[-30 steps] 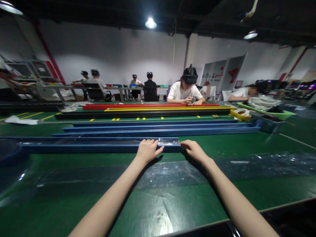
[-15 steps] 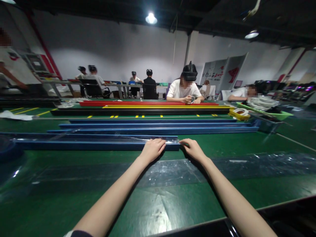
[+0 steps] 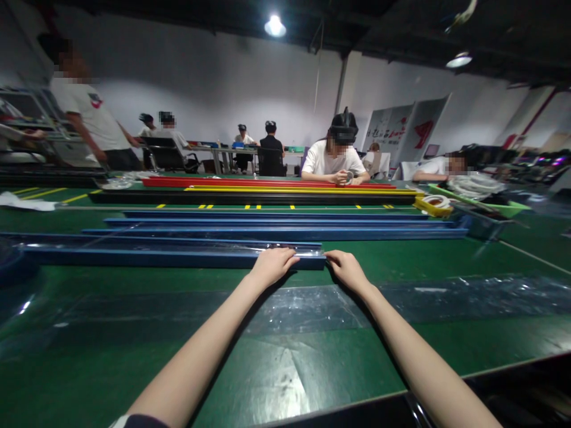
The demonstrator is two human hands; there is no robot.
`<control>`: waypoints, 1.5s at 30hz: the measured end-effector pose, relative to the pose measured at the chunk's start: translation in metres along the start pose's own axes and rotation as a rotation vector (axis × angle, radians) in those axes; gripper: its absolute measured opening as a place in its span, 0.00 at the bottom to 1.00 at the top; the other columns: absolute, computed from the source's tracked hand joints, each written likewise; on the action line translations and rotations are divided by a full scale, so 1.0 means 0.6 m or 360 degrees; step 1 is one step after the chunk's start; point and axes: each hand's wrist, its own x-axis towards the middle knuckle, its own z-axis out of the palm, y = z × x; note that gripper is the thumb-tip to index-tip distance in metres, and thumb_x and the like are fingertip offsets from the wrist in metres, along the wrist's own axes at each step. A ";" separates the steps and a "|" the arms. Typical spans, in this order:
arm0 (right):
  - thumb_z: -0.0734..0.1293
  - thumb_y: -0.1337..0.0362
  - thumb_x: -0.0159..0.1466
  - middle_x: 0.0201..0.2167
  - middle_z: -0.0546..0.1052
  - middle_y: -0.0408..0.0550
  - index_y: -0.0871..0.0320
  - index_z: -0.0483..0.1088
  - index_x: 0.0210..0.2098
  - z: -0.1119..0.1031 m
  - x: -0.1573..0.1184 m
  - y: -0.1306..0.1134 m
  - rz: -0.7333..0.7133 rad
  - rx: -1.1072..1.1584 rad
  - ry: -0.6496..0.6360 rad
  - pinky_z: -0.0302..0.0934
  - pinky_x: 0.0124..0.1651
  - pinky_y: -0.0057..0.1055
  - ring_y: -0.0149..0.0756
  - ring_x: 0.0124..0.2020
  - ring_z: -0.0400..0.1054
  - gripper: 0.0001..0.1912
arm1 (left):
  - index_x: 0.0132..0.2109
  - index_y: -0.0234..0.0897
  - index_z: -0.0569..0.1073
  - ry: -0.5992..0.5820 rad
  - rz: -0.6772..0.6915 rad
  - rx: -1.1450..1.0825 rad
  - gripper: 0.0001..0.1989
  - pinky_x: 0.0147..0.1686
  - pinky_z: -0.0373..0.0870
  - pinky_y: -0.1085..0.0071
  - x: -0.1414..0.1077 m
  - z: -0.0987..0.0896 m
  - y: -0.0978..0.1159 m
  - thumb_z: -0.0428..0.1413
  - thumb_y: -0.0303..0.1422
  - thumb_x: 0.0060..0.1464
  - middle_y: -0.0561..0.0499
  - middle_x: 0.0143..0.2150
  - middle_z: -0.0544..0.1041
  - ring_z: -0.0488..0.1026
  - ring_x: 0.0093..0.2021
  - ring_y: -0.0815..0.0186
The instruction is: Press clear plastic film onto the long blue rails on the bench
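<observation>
1. across the middle of the green, smooth-topped table (image 3: 250, 377), a long, straight, blue open-topped channel (image 3: 156, 258) lies from left to right; its right end is between the two hands.
2. inside it, a strip of glossy, clear plastic film (image 3: 307, 252) catches the light towards that end.
3. the left hand (image 3: 274, 264) rests over the channel's near wall, just short of the end, its fingers close together and bent over the top edge; whether they pinch the film cannot be told.
4. the right hand (image 3: 348, 268) is at the channel's right end, fingers bent and bunched, fingertips at the corner; what they pinch, if anything, cannot be told.
5. on the near side, a wide, flat band of clear plastic sheet (image 3: 312, 303) stretches across the table, apart from the channel.
6. just beyond the channel lies a group of long blue rails (image 3: 267, 232), roughly parallel to it.
7. farther off are a long black rail (image 3: 267, 199), a thin yellow strip (image 3: 289, 190) and long red strips (image 3: 267, 183).
8. at the far side, a co-worker in a white shirt (image 3: 332, 161) bends over a small round object (image 3: 350, 177).
</observation>
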 end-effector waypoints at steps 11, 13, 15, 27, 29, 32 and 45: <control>0.59 0.70 0.61 0.43 0.75 0.49 0.57 0.74 0.38 0.007 0.002 0.006 -0.0062 -0.0012 -0.0022 0.59 0.49 0.28 0.34 0.45 0.67 0.13 | 0.38 0.41 0.75 -0.0026 -0.0096 -0.0099 0.20 0.38 0.65 0.70 0.011 -0.001 -0.003 0.39 0.41 0.62 0.51 0.41 0.75 0.69 0.43 0.64; 0.58 0.69 0.62 0.43 0.74 0.49 0.57 0.74 0.37 0.008 0.002 0.007 -0.0064 -0.0014 -0.0011 0.59 0.49 0.28 0.34 0.45 0.67 0.12 | 0.37 0.42 0.75 -0.0054 -0.0118 -0.0109 0.21 0.38 0.65 0.70 0.013 -0.001 -0.005 0.38 0.41 0.62 0.51 0.41 0.74 0.69 0.43 0.64; 0.58 0.69 0.62 0.43 0.74 0.49 0.57 0.74 0.37 0.009 0.001 0.008 -0.0068 -0.0013 -0.0003 0.59 0.49 0.29 0.34 0.45 0.67 0.12 | 0.37 0.42 0.75 -0.0072 -0.0121 -0.0110 0.21 0.38 0.65 0.69 0.015 -0.001 -0.007 0.38 0.40 0.62 0.51 0.41 0.74 0.69 0.43 0.64; 0.60 0.69 0.61 0.41 0.74 0.50 0.58 0.75 0.35 0.010 0.003 0.008 -0.0035 0.0058 0.0011 0.59 0.50 0.31 0.34 0.44 0.67 0.11 | 0.34 0.44 0.76 -0.0191 -0.0277 -0.0086 0.20 0.34 0.65 0.72 0.027 -0.009 -0.006 0.39 0.36 0.59 0.53 0.40 0.76 0.70 0.42 0.64; 0.61 0.69 0.60 0.42 0.74 0.50 0.58 0.75 0.35 0.011 0.003 0.007 -0.0031 0.0064 0.0018 0.59 0.50 0.30 0.34 0.45 0.66 0.11 | 0.34 0.44 0.76 -0.0184 -0.0288 -0.0072 0.20 0.34 0.65 0.71 0.026 -0.009 -0.004 0.39 0.36 0.59 0.53 0.41 0.76 0.70 0.43 0.63; 0.61 0.69 0.60 0.42 0.74 0.50 0.58 0.75 0.35 0.010 0.002 0.006 -0.0019 0.0056 0.0021 0.59 0.50 0.30 0.34 0.45 0.66 0.10 | 0.34 0.42 0.76 -0.0128 -0.0276 -0.0035 0.21 0.35 0.65 0.70 0.022 -0.008 0.000 0.39 0.37 0.60 0.51 0.41 0.76 0.71 0.44 0.62; 0.62 0.68 0.58 0.43 0.72 0.52 0.60 0.74 0.36 0.007 0.000 0.004 -0.0085 -0.0012 0.0021 0.58 0.51 0.32 0.36 0.46 0.65 0.10 | 0.38 0.40 0.74 -0.0001 -0.0134 0.0081 0.23 0.35 0.63 0.71 -0.002 -0.007 -0.003 0.39 0.45 0.61 0.50 0.38 0.77 0.72 0.40 0.65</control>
